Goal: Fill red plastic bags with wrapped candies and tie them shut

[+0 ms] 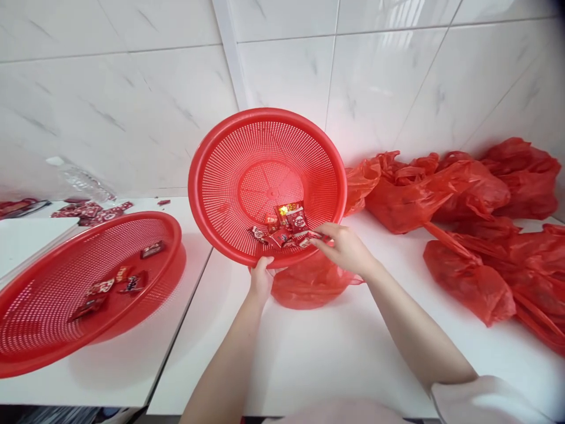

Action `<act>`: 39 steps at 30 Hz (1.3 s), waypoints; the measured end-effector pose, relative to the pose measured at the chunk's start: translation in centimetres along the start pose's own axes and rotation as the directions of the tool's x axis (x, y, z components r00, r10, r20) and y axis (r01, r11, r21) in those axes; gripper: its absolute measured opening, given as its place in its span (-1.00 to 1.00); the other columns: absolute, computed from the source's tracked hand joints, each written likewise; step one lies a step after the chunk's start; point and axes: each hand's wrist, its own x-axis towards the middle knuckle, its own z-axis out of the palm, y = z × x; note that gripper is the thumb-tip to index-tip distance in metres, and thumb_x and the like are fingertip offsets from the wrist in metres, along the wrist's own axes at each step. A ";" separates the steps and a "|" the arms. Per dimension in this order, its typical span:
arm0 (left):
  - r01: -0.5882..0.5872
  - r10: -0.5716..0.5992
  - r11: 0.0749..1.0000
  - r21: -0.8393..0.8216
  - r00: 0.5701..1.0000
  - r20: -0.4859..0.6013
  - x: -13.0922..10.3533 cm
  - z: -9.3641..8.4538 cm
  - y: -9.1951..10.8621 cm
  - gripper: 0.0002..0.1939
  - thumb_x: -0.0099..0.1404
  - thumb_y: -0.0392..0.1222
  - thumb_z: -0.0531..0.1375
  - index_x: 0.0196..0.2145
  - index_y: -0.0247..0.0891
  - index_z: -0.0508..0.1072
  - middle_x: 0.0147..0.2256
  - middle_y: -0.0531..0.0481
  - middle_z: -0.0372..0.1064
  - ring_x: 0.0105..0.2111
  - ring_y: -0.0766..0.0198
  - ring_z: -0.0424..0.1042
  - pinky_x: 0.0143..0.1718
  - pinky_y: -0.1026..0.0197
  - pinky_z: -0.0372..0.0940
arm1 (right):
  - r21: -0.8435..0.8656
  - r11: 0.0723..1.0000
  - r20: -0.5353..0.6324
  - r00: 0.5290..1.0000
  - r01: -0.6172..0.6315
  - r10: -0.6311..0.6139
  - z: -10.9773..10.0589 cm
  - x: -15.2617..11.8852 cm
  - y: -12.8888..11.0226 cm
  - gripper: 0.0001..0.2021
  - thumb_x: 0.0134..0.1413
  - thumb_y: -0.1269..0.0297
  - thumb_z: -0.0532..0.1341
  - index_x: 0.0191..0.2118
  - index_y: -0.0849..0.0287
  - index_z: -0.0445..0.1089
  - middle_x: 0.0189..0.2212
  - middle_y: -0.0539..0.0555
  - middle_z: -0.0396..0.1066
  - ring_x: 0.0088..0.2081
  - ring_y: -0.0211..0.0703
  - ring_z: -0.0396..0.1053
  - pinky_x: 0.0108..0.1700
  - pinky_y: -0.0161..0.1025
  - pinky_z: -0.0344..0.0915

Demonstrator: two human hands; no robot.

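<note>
We see the left hand gripping the tilted basket above a half-hidden red bag, its fingers mostly concealed. The right hand touches wrapped packets inside; whether it pinches one, we cannot tell.

bare forearms stretched forward, left hand gripping, thumb up, right hand angled inward, fingers pinched

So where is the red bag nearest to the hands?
In the head view, the bag is near the centre, below the tilted basket, between the left hand and right forearm.
</note>
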 end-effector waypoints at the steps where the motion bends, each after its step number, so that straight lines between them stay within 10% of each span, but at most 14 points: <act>1: 0.014 -0.014 1.000 -0.004 1.000 -0.004 0.1 -0.1 0.1 -0.60 -0.12 -0.22 0.24 -0.23 -0.29 0.43 -0.35 -0.04 0.51 -0.20 -0.04 0.52 -0.20 -0.03 0.41 | 0.046 0.998 -0.019 0.999 -0.040 0.041 -0.2 0.1 0.1 -0.83 0.21 0.23 0.15 -0.28 0.18 0.44 -0.40 0.04 0.45 -0.39 -0.20 0.35 -0.29 -0.27 0.25; 9: 0.118 -0.118 0.993 0.015 0.993 0.005 0.1 -0.3 1.0 -0.73 -0.13 -0.16 0.24 -0.41 -0.33 0.46 -0.47 -0.08 0.51 -0.20 -0.11 0.52 -0.17 -0.04 0.40 | 0.386 0.899 0.020 0.977 -0.204 0.213 -0.8 0.5 1.2 -0.73 0.08 0.06 0.24 -0.42 0.19 0.42 -0.52 -0.06 0.35 -0.44 -0.24 0.26 -0.35 -0.29 0.19; 20: 0.101 -0.101 0.995 0.005 0.995 0.004 0.3 -0.5 0.8 -0.74 -0.14 -0.17 0.24 -0.43 -0.33 0.49 -0.45 -0.08 0.53 -0.20 -0.08 0.53 -0.18 0.01 0.40 | 0.925 0.345 0.047 0.951 -0.156 0.304 0.3 0.7 0.4 -0.83 0.03 0.15 0.32 -0.27 0.09 0.48 -0.34 -0.01 0.48 -0.32 -0.24 0.42 -0.19 -0.28 0.38; 39: 0.102 -0.102 0.995 0.004 0.995 0.006 0.3 -0.6 1.1 -0.76 -0.08 -0.16 0.22 -0.42 -0.32 0.51 -0.44 -0.06 0.53 -0.26 -0.02 0.54 -0.18 0.00 0.41 | 0.763 0.642 -0.093 0.971 -0.071 0.218 0.2 -0.1 -0.7 -0.79 -0.03 0.15 0.36 -0.44 0.15 0.39 -0.55 -0.04 0.37 -0.50 -0.26 0.31 -0.38 -0.27 0.27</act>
